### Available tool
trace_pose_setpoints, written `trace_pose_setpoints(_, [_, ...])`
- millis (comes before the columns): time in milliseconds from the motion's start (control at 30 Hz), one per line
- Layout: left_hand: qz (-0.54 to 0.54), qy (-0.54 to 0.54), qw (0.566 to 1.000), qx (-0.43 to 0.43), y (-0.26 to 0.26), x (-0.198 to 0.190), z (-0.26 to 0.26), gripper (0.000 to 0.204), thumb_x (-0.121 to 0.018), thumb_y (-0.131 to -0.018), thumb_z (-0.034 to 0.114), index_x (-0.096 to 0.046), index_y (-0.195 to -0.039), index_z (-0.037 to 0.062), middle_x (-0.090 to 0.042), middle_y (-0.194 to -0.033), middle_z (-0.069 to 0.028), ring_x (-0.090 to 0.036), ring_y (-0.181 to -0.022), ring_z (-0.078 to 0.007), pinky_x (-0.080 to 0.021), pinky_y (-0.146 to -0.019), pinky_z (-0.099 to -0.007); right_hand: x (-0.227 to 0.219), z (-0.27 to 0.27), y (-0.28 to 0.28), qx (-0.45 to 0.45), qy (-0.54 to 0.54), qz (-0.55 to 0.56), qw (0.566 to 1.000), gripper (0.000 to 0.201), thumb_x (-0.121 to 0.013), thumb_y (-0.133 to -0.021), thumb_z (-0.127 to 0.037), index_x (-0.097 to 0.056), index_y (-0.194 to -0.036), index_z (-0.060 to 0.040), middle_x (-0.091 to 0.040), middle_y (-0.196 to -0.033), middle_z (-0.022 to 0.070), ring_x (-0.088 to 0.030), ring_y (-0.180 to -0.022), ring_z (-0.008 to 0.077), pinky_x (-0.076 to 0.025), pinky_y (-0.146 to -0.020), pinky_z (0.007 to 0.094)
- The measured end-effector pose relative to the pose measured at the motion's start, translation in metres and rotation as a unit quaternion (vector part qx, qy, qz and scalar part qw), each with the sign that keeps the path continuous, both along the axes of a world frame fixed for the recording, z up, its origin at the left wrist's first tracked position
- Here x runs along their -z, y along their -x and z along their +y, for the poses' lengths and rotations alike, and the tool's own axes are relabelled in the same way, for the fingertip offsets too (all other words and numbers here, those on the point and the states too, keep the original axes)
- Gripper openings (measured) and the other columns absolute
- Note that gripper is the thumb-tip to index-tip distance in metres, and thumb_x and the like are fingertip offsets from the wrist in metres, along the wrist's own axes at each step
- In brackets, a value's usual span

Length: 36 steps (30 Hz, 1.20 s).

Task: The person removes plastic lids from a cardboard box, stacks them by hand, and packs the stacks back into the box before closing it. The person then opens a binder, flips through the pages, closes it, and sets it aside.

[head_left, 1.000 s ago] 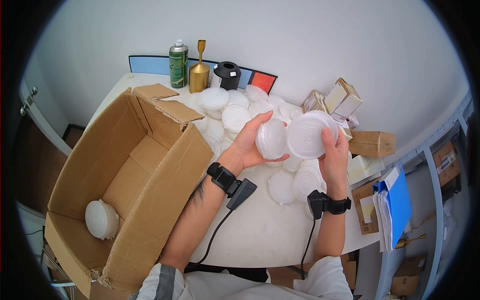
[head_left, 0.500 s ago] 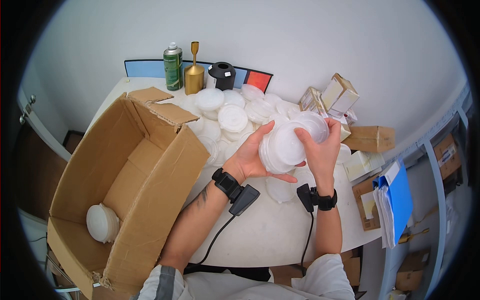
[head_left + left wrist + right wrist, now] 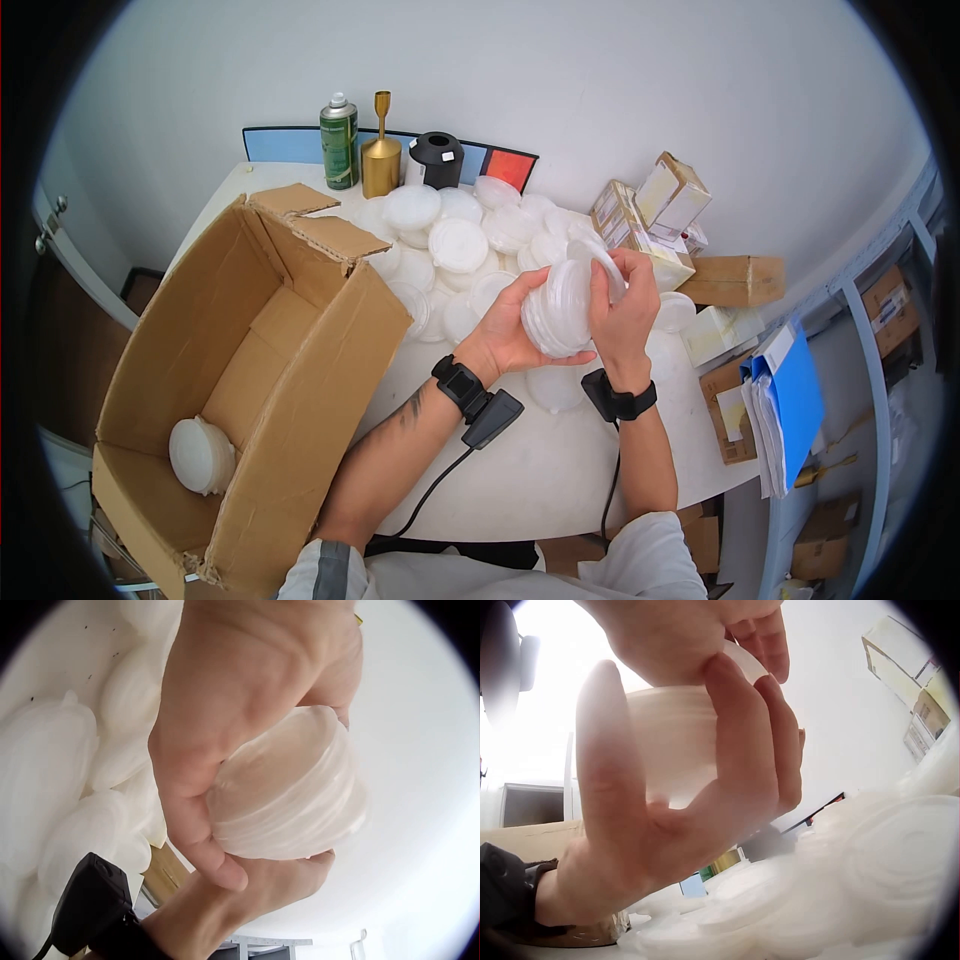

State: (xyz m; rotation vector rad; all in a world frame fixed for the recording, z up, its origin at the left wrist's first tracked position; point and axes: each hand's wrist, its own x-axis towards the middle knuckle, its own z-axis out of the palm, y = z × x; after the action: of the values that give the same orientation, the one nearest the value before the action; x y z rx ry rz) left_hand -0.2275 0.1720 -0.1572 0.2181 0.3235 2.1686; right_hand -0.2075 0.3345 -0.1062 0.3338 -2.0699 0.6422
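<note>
A stack of round translucent plastic lids (image 3: 556,312) is held over the table between both hands. My left hand (image 3: 505,325) cups the stack from the left, thumb at the top and fingers under it. In the left wrist view the lids (image 3: 289,802) lie nested at a tilt against the left palm. My right hand (image 3: 625,318) grips the right side of the stack, its thumb near the face of a lid that stands slightly apart. Behind the hands spreads a heap of similar lids (image 3: 458,245). Another short stack of lids (image 3: 200,455) sits in the cardboard box (image 3: 370,330).
A green spray can (image 3: 339,145), a gold candle holder (image 3: 381,160) and a black cylindrical object (image 3: 436,160) stand along the back. Small boxes (image 3: 672,195) are piled at the right rear. A blue folder (image 3: 790,400) stands by the table's right edge.
The right hand's lids have come over to the left hand's and now stand together as one thicker stack. The right hand has moved left and turned inward.
</note>
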Motion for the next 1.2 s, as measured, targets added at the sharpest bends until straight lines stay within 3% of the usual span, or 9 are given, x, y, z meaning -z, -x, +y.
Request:
trace_pose_setpoints(167, [-0.049, -0.074, 0.996, 0.014, 0.006, 0.006, -0.005, 0.067, -0.051, -0.1, 0.062, -0.048, -0.153, 0.0204, -0.053, -0.152, -0.0117, -0.055, -0.135, -0.0337, -0.047, -0.104, -0.0662, -0.005, -0.003, 0.0, -0.089, -0.02, 0.052, 0.994, 0.021, -0.069, -0.089, 0.005, -0.055, -0.104, -0.0016, -0.071, -0.114, 0.0198, -0.072, -0.106, 0.0363, -0.058, -0.083, 0.0418])
trace_pose_setpoints(300, [-0.048, -0.062, 0.997, -0.011, -0.001, -0.003, -0.01, 0.066, -0.048, -0.101, 0.062, -0.05, -0.151, 0.0194, -0.053, -0.151, -0.0108, -0.053, -0.138, -0.0347, -0.047, -0.106, -0.0654, -0.015, -0.012, -0.012, -0.129, 0.169, -0.042, 0.976, 0.025, -0.067, -0.085, 0.008, -0.052, -0.103, -0.0022, -0.067, -0.128, 0.0223, -0.065, -0.122, 0.0442, -0.054, -0.099, 0.0472])
trace_pose_setpoints(400, [-0.046, -0.029, 0.998, -0.043, -0.001, -0.005, -0.007, 0.063, -0.046, -0.103, 0.059, -0.05, -0.151, 0.0188, -0.054, -0.15, -0.011, -0.055, -0.136, -0.0347, -0.048, -0.106, -0.0638, -0.026, -0.017, -0.02, -0.199, -0.073, -0.111, 0.971, 0.04, -0.079, -0.081, -0.005, -0.052, -0.11, -0.0039, -0.058, -0.143, 0.0242, -0.046, -0.145, 0.0452, -0.043, -0.113, 0.0518])
trace_pose_setpoints(600, [0.01, -0.054, 0.998, -0.037, -0.001, -0.005, -0.01, 0.061, -0.051, -0.102, 0.057, -0.049, -0.151, 0.0213, -0.057, -0.145, -0.0083, -0.057, -0.133, -0.0281, -0.049, -0.104, -0.0581, -0.05, -0.009, -0.034, -0.289, -0.047, -0.304, 0.906, 0.06, -0.09, -0.071, -0.021, -0.055, -0.116, -0.0058, -0.049, -0.154, 0.0247, -0.049, -0.142, 0.0443, -0.043, -0.112, 0.0485])
trace_pose_setpoints(733, [0.009, -0.062, 0.998, -0.006, 0.004, -0.003, -0.009, 0.061, -0.052, -0.102, 0.058, -0.048, -0.151, 0.0212, -0.056, -0.145, -0.0079, -0.056, -0.134, -0.0287, -0.049, -0.105, -0.0593, -0.044, 0.005, -0.026, -0.278, -0.052, -0.319, 0.904, 0.061, -0.088, -0.073, -0.017, -0.054, -0.122, -0.0062, -0.047, -0.155, 0.0248, -0.051, -0.141, 0.0399, -0.043, -0.114, 0.0471])
trace_pose_setpoints(800, [0.022, -0.027, 0.999, -0.019, 0.002, -0.008, -0.013, 0.062, -0.047, -0.103, 0.062, -0.047, -0.153, 0.0237, -0.055, -0.149, -0.0078, -0.056, -0.135, -0.0311, -0.048, -0.105, -0.0653, -0.038, 0.005, -0.025, -0.324, 0.102, -0.308, 0.889, 0.058, -0.085, -0.075, -0.015, -0.055, -0.123, -0.0064, -0.048, -0.154, 0.0229, -0.052, -0.141, 0.0348, -0.042, -0.117, 0.0461])
trace_pose_setpoints(900, [0.019, -0.013, 1.0, -0.019, -0.001, -0.012, -0.016, 0.062, -0.049, -0.102, 0.062, -0.048, -0.152, 0.0251, -0.054, -0.149, -0.0069, -0.056, -0.135, -0.0307, -0.048, -0.105, -0.0639, -0.035, 0.002, -0.024, -0.343, 0.169, -0.298, 0.874, 0.054, -0.082, -0.076, -0.012, -0.056, -0.124, -0.0062, -0.051, -0.152, 0.0203, -0.052, -0.141, 0.0311, -0.04, -0.119, 0.0457])
trace_pose_setpoints(1100, [0.005, -0.049, 0.999, -0.009, 0.004, -0.004, -0.014, 0.066, -0.048, -0.102, 0.064, -0.047, -0.153, 0.0228, -0.056, -0.148, -0.0073, -0.058, -0.134, -0.0295, -0.051, -0.104, -0.0585, -0.041, 0.011, -0.023, -0.302, -0.05, -0.293, 0.906, 0.056, -0.082, -0.076, -0.016, -0.056, -0.124, -0.0052, -0.052, -0.149, 0.0214, -0.053, -0.14, 0.0332, -0.041, -0.117, 0.0458])
trace_pose_setpoints(1200, [0.008, -0.051, 0.999, -0.012, 0.006, -0.004, -0.014, 0.067, -0.05, -0.101, 0.067, -0.049, -0.151, 0.0221, -0.057, -0.145, -0.0069, -0.057, -0.133, -0.0271, -0.048, -0.106, -0.0608, -0.04, 0.009, -0.021, -0.306, -0.046, -0.289, 0.906, 0.06, -0.084, -0.076, -0.02, -0.055, -0.126, -0.0053, -0.053, -0.148, 0.0213, -0.054, -0.138, 0.0332, -0.043, -0.115, 0.0454])
